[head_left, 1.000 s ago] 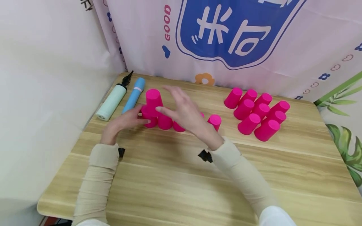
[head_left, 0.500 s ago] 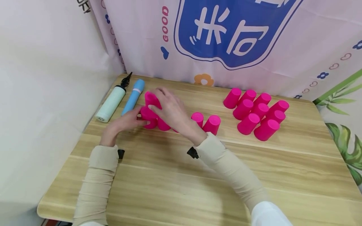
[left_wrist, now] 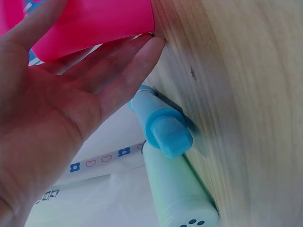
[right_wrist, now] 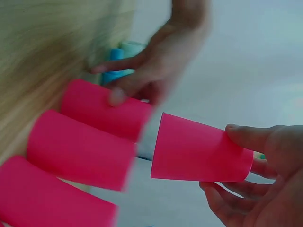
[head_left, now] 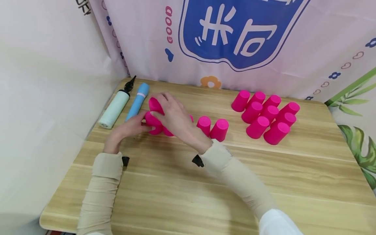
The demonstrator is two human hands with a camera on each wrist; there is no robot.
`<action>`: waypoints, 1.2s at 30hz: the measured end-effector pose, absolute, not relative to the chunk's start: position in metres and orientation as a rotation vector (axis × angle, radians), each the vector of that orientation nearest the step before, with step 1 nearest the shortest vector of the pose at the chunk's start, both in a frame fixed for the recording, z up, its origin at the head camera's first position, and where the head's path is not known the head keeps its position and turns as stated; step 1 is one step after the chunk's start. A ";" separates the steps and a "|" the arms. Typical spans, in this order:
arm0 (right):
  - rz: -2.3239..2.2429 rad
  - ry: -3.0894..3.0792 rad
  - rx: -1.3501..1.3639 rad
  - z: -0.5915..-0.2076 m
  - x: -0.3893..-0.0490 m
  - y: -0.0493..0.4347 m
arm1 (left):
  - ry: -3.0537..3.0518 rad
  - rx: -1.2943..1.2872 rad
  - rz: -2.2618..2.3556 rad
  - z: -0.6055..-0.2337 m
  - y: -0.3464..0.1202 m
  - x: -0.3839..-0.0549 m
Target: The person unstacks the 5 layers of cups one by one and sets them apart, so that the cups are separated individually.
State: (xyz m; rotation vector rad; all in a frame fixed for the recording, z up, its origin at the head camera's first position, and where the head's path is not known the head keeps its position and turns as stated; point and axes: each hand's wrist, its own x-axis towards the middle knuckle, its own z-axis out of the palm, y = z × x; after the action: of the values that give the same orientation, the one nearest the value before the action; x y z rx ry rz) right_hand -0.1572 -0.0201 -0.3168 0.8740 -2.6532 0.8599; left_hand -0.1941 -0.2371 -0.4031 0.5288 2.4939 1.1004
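Observation:
In the head view my right hand [head_left: 176,122] grips an upside-down pink cup [head_left: 155,105] above the left end of a row of matching cups. The right wrist view shows this held cup [right_wrist: 199,149] between thumb and fingers, its rim end toward the row with a narrow gap. My left hand [head_left: 130,126] holds the leftmost row cup [right_wrist: 106,109], thumb on one side and fingers on the other. Beside that one stand more pink cups [right_wrist: 80,149], partly behind my right hand in the head view. Two cups at the row's right end [head_left: 219,130] show fully.
A blue tube-shaped thing [head_left: 138,101] and a pale green hand pump [head_left: 114,109] with a black nozzle lie at the table's left back. Several upside-down pink cups [head_left: 257,128] stand grouped at the right back. A printed cloth [head_left: 141,42] hangs behind the wooden table [head_left: 164,192].
My right hand has moved left and closed round the upper cup, which now tilts. My left hand stays at the leftmost cup. More of the row's right-hand cups has come into sight.

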 end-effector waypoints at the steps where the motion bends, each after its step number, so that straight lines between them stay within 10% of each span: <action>1: 0.882 -2.625 0.869 -0.312 -0.151 -0.013 | 2.486 0.524 1.109 -0.404 -0.237 -0.194; 18: 0.808 -2.299 0.193 -0.312 -0.076 0.215 | 2.498 0.501 1.083 -0.401 -0.237 -0.195; 36: 0.715 -2.645 -0.072 -0.399 -0.070 0.271 | 2.487 0.495 1.102 -0.404 -0.236 -0.195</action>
State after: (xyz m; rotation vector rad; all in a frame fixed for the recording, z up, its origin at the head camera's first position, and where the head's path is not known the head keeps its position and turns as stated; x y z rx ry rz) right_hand -0.0702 0.2715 -0.3990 -0.0722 -2.6447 0.7148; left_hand -0.1953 -0.2356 -0.4041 0.4946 2.4873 1.1020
